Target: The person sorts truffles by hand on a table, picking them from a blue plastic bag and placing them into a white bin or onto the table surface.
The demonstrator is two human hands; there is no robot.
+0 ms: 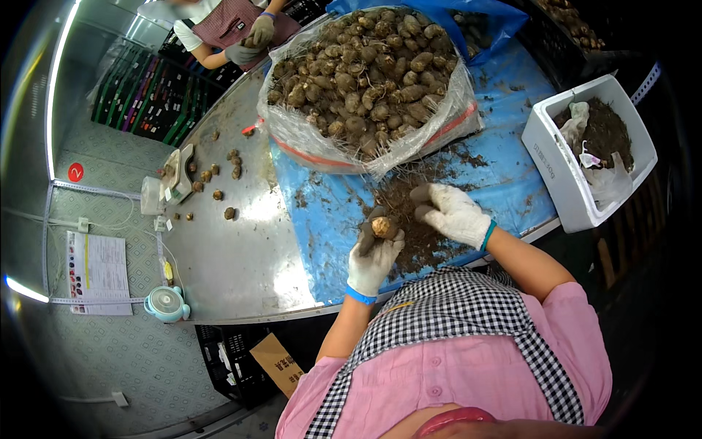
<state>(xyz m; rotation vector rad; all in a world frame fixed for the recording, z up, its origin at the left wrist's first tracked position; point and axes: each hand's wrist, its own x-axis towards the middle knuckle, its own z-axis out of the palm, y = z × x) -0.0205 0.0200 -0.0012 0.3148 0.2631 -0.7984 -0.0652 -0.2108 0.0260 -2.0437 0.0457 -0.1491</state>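
Observation:
My left hand (374, 258), in a soiled white glove, holds a taro corm (383, 226) with its pale cut end showing. To the right of it, my gloved right hand (452, 214) has its thumb and fingers apart with nothing seen between them. Below both hands, loose brown root fibres and soil (422, 247) lie on a blue plastic sheet (507, 164). A large clear plastic bag (323, 159) heaped with hairy brown taro corms (356, 82) stands just beyond the hands. Several small corms (229, 213) are scattered over the metal tabletop (241, 263) on the left.
At the right stands a white foam box (559, 170) with soil and plastic scraps. A kitchen scale (178, 175) and a light-blue lidded container (166, 304) are near the left table edge. A co-worker's gloved hands (249, 46) hold something at the top left. Black crates (236, 351) stand below.

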